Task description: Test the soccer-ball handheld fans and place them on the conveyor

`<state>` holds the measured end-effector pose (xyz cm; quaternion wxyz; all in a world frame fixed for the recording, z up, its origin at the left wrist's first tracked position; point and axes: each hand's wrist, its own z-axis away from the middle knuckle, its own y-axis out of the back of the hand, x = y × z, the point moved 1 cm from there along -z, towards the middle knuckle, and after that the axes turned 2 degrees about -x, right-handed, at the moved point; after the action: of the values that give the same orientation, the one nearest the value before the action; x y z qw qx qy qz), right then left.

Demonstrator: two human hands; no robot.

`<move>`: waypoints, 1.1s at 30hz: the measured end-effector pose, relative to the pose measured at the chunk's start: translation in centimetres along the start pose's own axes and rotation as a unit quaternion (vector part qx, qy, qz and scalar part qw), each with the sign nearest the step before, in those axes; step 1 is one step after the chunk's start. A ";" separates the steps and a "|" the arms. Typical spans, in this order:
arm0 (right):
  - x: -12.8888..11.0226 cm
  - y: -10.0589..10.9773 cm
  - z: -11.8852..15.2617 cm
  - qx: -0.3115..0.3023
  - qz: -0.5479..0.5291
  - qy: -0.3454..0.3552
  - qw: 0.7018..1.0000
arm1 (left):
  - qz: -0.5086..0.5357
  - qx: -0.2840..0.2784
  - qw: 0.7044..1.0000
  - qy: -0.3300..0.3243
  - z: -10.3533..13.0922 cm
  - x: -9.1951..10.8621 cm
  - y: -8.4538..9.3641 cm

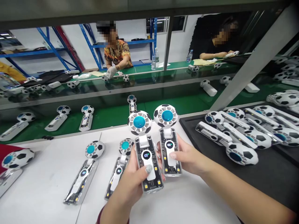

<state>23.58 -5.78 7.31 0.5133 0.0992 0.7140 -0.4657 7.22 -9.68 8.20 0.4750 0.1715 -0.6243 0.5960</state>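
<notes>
My left hand is closed around a handheld fan with a soccer-ball head, a blue centre and a clear body with a lit round display. Its thumb rests on the white strip below the display. My right hand grips a second fan of the same kind, thumb on its white strip; this display reads about 100. Both fans are upright, side by side, facing me. Left of my left hand, a fan with a lit display lies on the white table, partly hidden by my wrist. Another fan lies farther left.
A black tray on the right holds several fans. Beyond the table runs a green conveyor with more fans. A slanted grey post stands at right. Two people sit across, one with a gloved hand.
</notes>
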 end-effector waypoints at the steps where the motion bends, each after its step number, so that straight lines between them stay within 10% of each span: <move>1: 0.0 0.0 0.0 -0.011 -0.001 0.002 1.000 | -0.005 -0.010 1.000 -0.003 0.0 0.0 0.1; 33: 0.3 0.0 -0.1 -0.015 -0.008 -0.001 1.000 | -0.014 -0.019 1.000 0.014 0.1 0.1 0.4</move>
<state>23.37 -5.85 7.07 0.5114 0.0849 0.7215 -0.4591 6.85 -9.65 8.07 0.4949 0.1628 -0.6263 0.5799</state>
